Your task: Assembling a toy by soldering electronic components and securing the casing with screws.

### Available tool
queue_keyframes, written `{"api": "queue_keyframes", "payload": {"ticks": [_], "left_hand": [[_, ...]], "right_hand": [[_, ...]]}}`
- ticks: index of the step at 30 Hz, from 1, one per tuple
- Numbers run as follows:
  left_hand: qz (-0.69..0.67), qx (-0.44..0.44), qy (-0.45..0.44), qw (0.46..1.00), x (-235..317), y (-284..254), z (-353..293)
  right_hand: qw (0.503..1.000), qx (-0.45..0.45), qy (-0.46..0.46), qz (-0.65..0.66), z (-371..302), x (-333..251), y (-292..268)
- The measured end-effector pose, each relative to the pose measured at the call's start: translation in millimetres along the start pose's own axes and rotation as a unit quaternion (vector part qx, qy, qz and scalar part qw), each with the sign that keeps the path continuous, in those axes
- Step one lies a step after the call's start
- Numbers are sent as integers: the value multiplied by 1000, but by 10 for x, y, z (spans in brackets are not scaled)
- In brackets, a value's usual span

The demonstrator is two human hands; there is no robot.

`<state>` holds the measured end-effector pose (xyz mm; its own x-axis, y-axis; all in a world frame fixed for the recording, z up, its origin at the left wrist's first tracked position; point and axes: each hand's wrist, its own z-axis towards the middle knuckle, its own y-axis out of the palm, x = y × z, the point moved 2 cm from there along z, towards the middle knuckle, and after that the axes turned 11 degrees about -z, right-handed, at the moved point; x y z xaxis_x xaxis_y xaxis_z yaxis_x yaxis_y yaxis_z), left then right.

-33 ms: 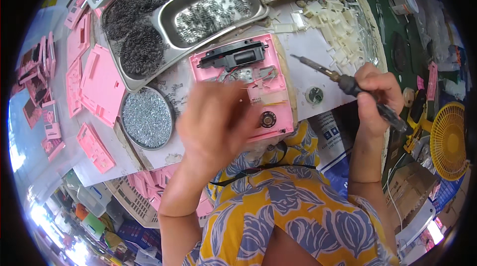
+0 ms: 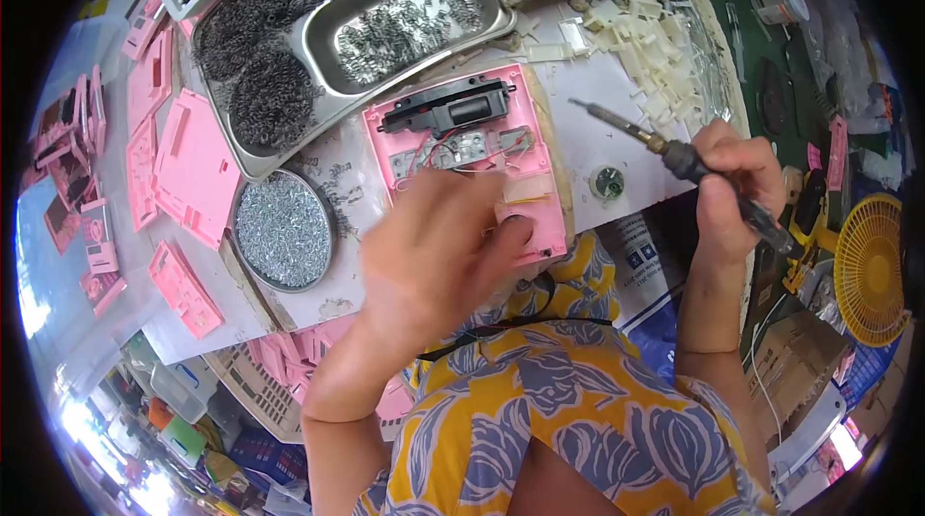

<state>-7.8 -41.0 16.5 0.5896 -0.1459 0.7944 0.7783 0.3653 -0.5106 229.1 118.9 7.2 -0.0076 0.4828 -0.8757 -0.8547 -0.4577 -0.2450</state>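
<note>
My right hand (image 2: 737,188) is closed around the dark handle of a soldering iron (image 2: 679,159), whose thin metal tip points up and left. My left hand (image 2: 434,246), smeared by motion, is over the lower left part of an open pink plastic housing (image 2: 542,164). Its fingertips are too blurred to show whether they hold anything. Across the top of the housing lies a black mechanism (image 2: 453,109). Below it are a grey metal plate (image 2: 462,148) and thin red wires. A dark round part at the lower right is partly hidden by my fingers.
Left of the housing stand a round bowl of small screws (image 2: 284,232) and metal trays of springs (image 2: 409,34). Pink panels (image 2: 193,174) lie farther left. White plastic pieces (image 2: 646,44) are heaped at the back right. A small round container (image 2: 607,183) sits beside the housing.
My left hand has moved slightly right and down over the housing, uncovering more of the grey plate and covering more of the round part. My right hand keeps the soldering iron nearly still.
</note>
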Motion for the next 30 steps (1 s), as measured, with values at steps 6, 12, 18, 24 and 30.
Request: {"api": "queue_keyframes", "payload": {"ticks": [6, 12, 18, 24, 30], "left_hand": [[54, -155, 21, 986, -77, 269, 56], [-212, -88, -208, 951, -158, 164, 47], [-217, -98, -278, 931, -181, 96, 97], [-249, -97, -268, 926, -207, 112, 55], [-173, -135, -96, 971, -202, 84, 38]], "right_hand": [[995, 62, 58, 52, -61, -64, -20], [993, -6, 118, -6, -132, -250, 403], [993, -102, 50, -32, -7, -158, 931], [990, -97, 19, -102, -36, -147, 923], [999, -22, 22, -33, -181, -219, 246]]}}
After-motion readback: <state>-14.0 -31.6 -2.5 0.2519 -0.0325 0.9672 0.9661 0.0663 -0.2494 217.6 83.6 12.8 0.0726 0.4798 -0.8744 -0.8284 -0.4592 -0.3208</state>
